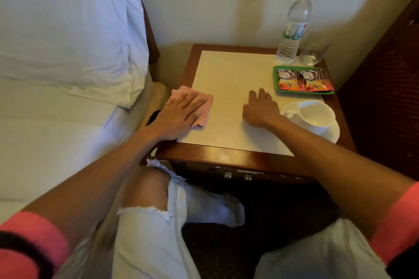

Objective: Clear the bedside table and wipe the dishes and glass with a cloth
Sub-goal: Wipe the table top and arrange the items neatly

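A pink cloth (205, 99) lies at the left edge of the bedside table (226, 79), and my left hand (181, 113) presses flat on it with straight fingers. My right hand (260, 108) rests palm down on the pale tabletop, holding nothing. Just right of that hand a white cup (316, 115) stands on a white saucer (333, 133). Behind them a green tray (277, 70) carries red sachets (303, 80). At the back right corner stand a clear glass (314, 48) and a plastic water bottle (293, 27).
The bed with a white pillow (68, 29) runs along the left, close to the table. A dark wooden panel (390, 75) stands to the right. My knees in torn pale jeans (147, 222) are in front of the table, above dark carpet.
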`<control>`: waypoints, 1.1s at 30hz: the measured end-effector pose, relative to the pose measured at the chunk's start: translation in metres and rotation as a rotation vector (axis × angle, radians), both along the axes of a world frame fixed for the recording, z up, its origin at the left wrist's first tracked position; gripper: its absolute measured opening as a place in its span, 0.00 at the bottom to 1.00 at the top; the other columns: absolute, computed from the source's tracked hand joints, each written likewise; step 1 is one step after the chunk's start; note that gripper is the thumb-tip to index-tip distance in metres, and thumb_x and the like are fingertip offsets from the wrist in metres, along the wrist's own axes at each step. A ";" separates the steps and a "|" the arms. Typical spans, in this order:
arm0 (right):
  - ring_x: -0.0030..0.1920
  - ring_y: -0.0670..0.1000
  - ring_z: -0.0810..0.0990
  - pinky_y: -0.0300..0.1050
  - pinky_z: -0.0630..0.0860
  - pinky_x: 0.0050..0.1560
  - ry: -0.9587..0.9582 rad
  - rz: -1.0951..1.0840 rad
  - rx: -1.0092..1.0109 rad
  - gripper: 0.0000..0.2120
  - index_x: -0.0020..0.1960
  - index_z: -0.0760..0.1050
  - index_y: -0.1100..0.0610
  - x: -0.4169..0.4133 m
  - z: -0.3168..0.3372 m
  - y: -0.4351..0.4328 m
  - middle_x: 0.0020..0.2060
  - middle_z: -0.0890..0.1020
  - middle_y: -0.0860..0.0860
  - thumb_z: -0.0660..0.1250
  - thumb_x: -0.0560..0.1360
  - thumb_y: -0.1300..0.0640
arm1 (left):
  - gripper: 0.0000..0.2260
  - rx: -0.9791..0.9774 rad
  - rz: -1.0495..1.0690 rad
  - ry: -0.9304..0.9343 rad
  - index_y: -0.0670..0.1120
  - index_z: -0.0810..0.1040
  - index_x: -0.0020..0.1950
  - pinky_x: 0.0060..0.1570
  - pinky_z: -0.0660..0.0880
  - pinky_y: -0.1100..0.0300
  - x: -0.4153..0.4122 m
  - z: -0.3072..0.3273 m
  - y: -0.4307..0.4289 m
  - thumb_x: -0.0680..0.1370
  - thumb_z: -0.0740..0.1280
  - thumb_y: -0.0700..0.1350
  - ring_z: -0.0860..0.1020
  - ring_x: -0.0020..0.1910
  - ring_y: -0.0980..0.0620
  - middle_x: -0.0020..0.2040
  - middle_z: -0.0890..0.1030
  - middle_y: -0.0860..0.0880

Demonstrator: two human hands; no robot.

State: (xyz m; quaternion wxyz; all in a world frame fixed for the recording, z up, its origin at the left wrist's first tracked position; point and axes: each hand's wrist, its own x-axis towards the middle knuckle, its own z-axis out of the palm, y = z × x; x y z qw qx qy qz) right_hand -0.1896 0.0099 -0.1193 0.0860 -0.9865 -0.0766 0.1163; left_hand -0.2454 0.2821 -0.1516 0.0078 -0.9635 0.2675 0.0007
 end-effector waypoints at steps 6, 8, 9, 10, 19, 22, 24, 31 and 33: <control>0.60 0.61 0.76 0.47 0.73 0.54 0.148 0.096 0.045 0.18 0.63 0.74 0.65 0.011 0.061 -0.028 0.63 0.77 0.61 0.57 0.78 0.58 | 0.31 -0.220 0.638 0.222 0.50 0.46 0.82 0.74 0.43 0.36 0.069 0.030 -0.084 0.82 0.48 0.62 0.44 0.80 0.38 0.82 0.45 0.45; 0.60 0.58 0.77 0.48 0.74 0.59 0.086 0.105 0.173 0.16 0.62 0.78 0.62 0.004 0.080 -0.045 0.61 0.80 0.57 0.59 0.78 0.60 | 0.35 -0.292 0.706 0.328 0.50 0.39 0.81 0.73 0.37 0.36 0.083 0.037 -0.128 0.82 0.52 0.63 0.39 0.79 0.36 0.81 0.39 0.45; 0.59 0.56 0.78 0.48 0.73 0.59 0.050 0.117 0.219 0.15 0.60 0.80 0.60 0.000 0.090 -0.056 0.60 0.81 0.55 0.60 0.78 0.61 | 0.35 -0.294 0.682 0.327 0.49 0.40 0.81 0.73 0.37 0.36 0.086 0.038 -0.148 0.82 0.53 0.61 0.38 0.79 0.36 0.81 0.39 0.45; 0.58 0.54 0.78 0.46 0.73 0.58 0.013 0.123 0.250 0.14 0.58 0.81 0.59 -0.002 0.098 -0.066 0.59 0.81 0.54 0.61 0.77 0.61 | 0.33 -0.290 0.638 0.313 0.48 0.41 0.82 0.73 0.37 0.36 0.086 0.038 -0.165 0.83 0.52 0.59 0.39 0.79 0.36 0.82 0.40 0.45; 0.58 0.52 0.78 0.43 0.72 0.55 -0.124 0.057 0.365 0.12 0.59 0.80 0.56 -0.012 0.110 -0.117 0.59 0.81 0.53 0.64 0.78 0.59 | 0.23 -0.272 0.080 0.170 0.56 0.59 0.80 0.75 0.48 0.46 0.019 0.019 -0.179 0.84 0.54 0.46 0.50 0.80 0.48 0.81 0.55 0.53; 0.56 0.52 0.78 0.45 0.73 0.56 -0.128 0.061 0.375 0.12 0.58 0.80 0.57 -0.018 0.103 -0.115 0.58 0.82 0.54 0.63 0.77 0.60 | 0.24 -0.277 -0.016 0.097 0.56 0.58 0.80 0.75 0.47 0.48 -0.007 0.009 -0.142 0.83 0.54 0.51 0.49 0.80 0.51 0.81 0.55 0.54; 0.60 0.55 0.77 0.45 0.71 0.57 -0.144 0.070 0.342 0.13 0.60 0.79 0.57 -0.021 0.097 -0.116 0.60 0.81 0.55 0.62 0.78 0.59 | 0.26 -0.229 -0.095 0.057 0.54 0.58 0.80 0.77 0.46 0.49 -0.011 0.005 -0.122 0.82 0.51 0.55 0.49 0.80 0.53 0.81 0.55 0.53; 0.65 0.57 0.74 0.51 0.71 0.63 -0.123 0.092 0.269 0.18 0.67 0.72 0.56 -0.029 0.077 -0.122 0.66 0.76 0.56 0.62 0.80 0.51 | 0.25 -0.204 0.422 0.093 0.53 0.55 0.80 0.73 0.52 0.38 0.056 0.006 -0.158 0.82 0.49 0.56 0.52 0.79 0.43 0.81 0.54 0.49; 0.65 0.57 0.74 0.51 0.71 0.64 -0.149 0.093 0.262 0.18 0.67 0.73 0.56 -0.031 0.078 -0.118 0.66 0.76 0.55 0.62 0.80 0.50 | 0.25 -0.261 0.516 0.104 0.53 0.53 0.80 0.73 0.48 0.37 0.055 0.005 -0.184 0.84 0.52 0.55 0.49 0.80 0.42 0.82 0.51 0.48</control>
